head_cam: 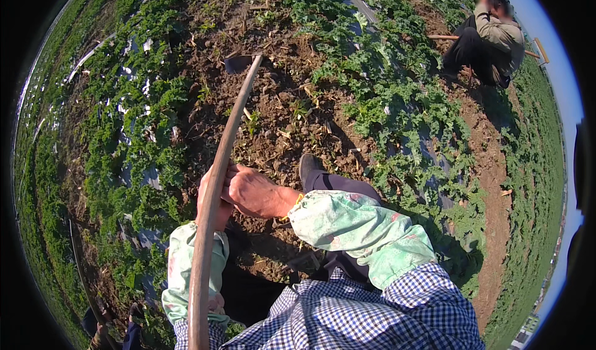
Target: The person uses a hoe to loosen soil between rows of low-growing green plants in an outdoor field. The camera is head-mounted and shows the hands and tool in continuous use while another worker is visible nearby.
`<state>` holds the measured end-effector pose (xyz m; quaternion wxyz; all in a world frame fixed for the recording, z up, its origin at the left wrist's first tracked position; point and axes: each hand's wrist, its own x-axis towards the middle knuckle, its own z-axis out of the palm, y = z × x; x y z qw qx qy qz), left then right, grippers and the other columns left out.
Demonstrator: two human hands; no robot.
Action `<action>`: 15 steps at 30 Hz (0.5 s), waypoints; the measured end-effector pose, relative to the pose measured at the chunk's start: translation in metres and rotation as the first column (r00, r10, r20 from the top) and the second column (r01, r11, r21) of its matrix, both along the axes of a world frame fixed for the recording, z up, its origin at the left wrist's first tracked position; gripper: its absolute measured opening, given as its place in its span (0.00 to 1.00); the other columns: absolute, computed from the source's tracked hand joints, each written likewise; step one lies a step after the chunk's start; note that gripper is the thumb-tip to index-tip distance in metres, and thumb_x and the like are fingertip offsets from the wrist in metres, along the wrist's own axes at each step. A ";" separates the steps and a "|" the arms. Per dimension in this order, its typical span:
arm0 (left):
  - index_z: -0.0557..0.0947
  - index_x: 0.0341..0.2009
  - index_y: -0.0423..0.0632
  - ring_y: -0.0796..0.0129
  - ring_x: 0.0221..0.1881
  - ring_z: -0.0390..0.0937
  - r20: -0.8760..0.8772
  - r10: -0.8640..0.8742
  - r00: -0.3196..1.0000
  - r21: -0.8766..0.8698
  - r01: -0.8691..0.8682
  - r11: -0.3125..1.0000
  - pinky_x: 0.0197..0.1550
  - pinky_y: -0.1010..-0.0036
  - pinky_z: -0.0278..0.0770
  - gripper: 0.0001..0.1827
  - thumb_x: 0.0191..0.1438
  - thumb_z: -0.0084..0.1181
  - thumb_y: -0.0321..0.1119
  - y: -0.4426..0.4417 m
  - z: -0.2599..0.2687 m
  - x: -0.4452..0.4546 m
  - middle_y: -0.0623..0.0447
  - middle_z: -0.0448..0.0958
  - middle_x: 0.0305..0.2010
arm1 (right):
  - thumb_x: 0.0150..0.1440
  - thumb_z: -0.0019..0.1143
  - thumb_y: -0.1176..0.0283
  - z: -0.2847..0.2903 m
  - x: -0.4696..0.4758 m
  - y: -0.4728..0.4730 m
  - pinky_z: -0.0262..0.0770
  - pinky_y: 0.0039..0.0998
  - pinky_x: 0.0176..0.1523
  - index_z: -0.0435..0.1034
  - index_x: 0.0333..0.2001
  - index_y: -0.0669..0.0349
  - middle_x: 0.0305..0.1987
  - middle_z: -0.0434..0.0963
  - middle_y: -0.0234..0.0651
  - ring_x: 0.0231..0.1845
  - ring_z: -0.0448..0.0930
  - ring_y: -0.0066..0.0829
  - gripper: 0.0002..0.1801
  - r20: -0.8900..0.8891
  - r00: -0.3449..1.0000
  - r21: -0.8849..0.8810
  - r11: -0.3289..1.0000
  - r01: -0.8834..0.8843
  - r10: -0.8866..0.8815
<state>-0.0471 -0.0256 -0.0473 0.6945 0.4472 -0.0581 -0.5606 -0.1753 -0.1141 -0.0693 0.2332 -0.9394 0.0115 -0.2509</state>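
A hoe with a long, slightly curved wooden handle (pixel 221 164) rises from the bottom of the view, over my left forearm. Its dark metal blade (pixel 238 64) is on the soil at the far end. My left hand (pixel 222 214) is behind the handle and partly hidden by it. Pressed against it from the right is my right hand (pixel 256 192), fingers curled, knuckles up. No fingers show wrapped over the front of the handle. What lies between my fingers is hidden. Green patterned sleeve covers (pixel 358 229) are on both forearms.
Cloddy brown soil (pixel 279 136) with small weeds and straw lies between leafy green crop rows (pixel 135 117) (pixel 391 89) on plastic mulch. A person (pixel 496 38) crouches at upper right beside a wooden-handled tool (pixel 443 37). Another person (pixel 100 331) is partly visible at lower left with a long handle (pixel 81 271).
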 end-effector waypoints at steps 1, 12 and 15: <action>0.80 0.51 0.39 0.74 0.39 0.79 -0.010 -0.036 0.999 0.024 0.037 0.999 0.43 0.75 0.81 0.14 0.71 0.51 0.37 -0.003 -0.005 0.000 0.55 0.80 0.39 | 0.51 0.55 0.75 -0.015 -0.003 0.004 0.75 0.50 0.63 0.70 0.37 0.64 0.38 0.76 0.43 0.47 0.80 0.46 0.09 0.019 0.999 -0.111 0.993 0.033 -0.032; 0.80 0.52 0.39 0.72 0.40 0.82 -0.013 -0.059 0.998 -0.059 0.058 0.997 0.44 0.75 0.82 0.17 0.73 0.50 0.41 0.008 -0.056 0.013 0.54 0.82 0.40 | 0.55 0.48 0.74 -0.031 -0.019 0.005 0.65 0.57 0.75 0.60 0.49 0.64 0.48 0.65 0.43 0.54 0.75 0.42 0.17 0.087 0.995 -0.228 0.971 0.070 -0.051; 0.80 0.46 0.40 0.75 0.33 0.80 0.010 -0.029 1.000 0.049 0.029 0.998 0.35 0.77 0.80 0.12 0.71 0.49 0.35 0.001 -0.019 0.004 0.56 0.81 0.35 | 0.58 0.49 0.77 -0.018 -0.015 0.005 0.70 0.57 0.69 0.57 0.45 0.62 0.41 0.64 0.42 0.46 0.72 0.43 0.13 0.129 0.991 -0.229 0.971 0.071 -0.042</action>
